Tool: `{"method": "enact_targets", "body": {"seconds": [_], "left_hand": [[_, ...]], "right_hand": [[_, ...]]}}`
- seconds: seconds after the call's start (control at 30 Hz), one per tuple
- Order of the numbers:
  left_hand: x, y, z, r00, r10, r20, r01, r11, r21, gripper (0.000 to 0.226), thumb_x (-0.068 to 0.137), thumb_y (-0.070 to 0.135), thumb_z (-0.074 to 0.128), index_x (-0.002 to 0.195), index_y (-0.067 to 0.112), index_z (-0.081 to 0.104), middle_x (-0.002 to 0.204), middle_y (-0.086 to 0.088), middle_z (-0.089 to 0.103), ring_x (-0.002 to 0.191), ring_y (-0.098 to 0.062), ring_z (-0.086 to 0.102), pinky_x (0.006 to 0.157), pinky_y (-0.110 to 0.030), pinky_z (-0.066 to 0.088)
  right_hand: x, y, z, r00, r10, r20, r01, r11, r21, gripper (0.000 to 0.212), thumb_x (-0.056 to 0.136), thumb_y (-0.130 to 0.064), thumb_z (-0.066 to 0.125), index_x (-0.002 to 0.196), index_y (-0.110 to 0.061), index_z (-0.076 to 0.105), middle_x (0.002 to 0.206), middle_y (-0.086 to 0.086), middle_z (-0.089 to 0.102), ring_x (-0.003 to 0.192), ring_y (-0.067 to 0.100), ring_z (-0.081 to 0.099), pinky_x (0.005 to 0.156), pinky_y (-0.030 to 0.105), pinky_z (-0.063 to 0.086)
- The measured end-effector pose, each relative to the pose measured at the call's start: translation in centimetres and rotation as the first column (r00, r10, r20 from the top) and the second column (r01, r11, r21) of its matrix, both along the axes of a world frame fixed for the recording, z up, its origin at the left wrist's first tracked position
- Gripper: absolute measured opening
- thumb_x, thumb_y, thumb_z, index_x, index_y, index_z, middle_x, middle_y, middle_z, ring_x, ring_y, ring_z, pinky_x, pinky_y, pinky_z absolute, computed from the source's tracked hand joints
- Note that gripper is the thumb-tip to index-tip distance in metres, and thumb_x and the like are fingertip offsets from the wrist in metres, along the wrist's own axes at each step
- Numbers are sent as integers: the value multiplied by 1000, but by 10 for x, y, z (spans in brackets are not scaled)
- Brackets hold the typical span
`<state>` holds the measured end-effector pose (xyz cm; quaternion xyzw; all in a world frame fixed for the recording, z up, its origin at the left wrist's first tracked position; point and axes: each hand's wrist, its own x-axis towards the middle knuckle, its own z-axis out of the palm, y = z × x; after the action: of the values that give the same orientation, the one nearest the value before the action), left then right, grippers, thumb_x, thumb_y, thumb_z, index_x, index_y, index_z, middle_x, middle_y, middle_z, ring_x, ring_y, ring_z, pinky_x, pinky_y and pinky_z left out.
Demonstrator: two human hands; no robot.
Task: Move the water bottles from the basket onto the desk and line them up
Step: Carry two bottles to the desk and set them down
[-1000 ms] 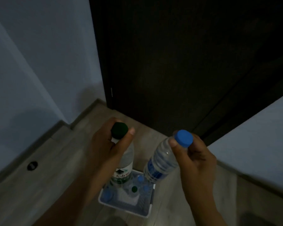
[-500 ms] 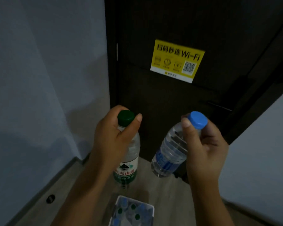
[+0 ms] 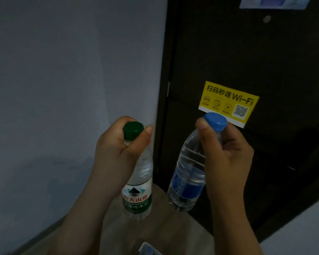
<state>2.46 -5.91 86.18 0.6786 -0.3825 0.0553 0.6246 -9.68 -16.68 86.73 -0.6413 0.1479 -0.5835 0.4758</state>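
Observation:
My left hand grips the neck of a clear bottle with a green cap and green label, which hangs upright in the air. My right hand grips the neck of a clear bottle with a blue cap and blue label, tilted with its base towards the left. Only a corner of the white basket shows at the bottom edge, on the floor below the bottles. The desk is out of view.
A dark door with a yellow Wi-Fi sticker stands straight ahead. A pale wall fills the left side, another pale wall the lower right. Wood-look floor lies below.
Both bottles have risen out of the basket with my hands. The view has tilted upward, so the basket has slid to the bottom edge and the sticker has come into sight.

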Motion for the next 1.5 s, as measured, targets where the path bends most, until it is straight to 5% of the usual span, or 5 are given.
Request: {"method": "enact_targets", "body": {"seconds": [0.43,0.57,0.93,1.13,1.5], "left_hand": [[-51,111,6,854,520,28,-520,854,20,29,87,34,59,73,10,62,70,10,68,65,-3,62,55,-6,41],[-68,179,6,744,669,15,-669,743,22,26,87,35,59,73,13,62,69,10,68,66,-4,63,56,-7,42],[-170,407,9,309,950,52,-951,308,32,26,80,43,58,70,19,58,64,21,65,61,5,60,54,-6,38],[-230,497,7,108,993,40,-994,107,26,31,86,40,62,76,10,61,69,0,66,65,-12,61,58,-25,46],[-263,596,-3,-222,975,4,-973,-222,60,33,81,46,56,78,14,62,70,0,65,65,-11,60,59,-25,46]], "right_hand": [[35,67,10,822,569,-30,-569,822,8,9,82,-26,69,74,-25,67,62,-17,66,59,-10,61,53,1,43],[45,128,11,766,637,-79,-642,764,-63,20,76,-49,65,73,-29,66,72,-9,68,63,-4,62,57,4,45],[24,364,3,359,930,-77,-933,353,-74,15,75,-47,67,84,-35,68,73,-21,69,69,-6,62,64,5,45],[-4,473,-3,139,985,-101,-988,131,-88,24,79,-41,71,79,-17,67,51,-21,51,49,-2,47,52,4,36],[-3,614,-10,-217,969,-120,-971,-227,-79,14,77,-36,74,78,-22,71,49,-25,54,50,-6,53,52,2,38]]}}
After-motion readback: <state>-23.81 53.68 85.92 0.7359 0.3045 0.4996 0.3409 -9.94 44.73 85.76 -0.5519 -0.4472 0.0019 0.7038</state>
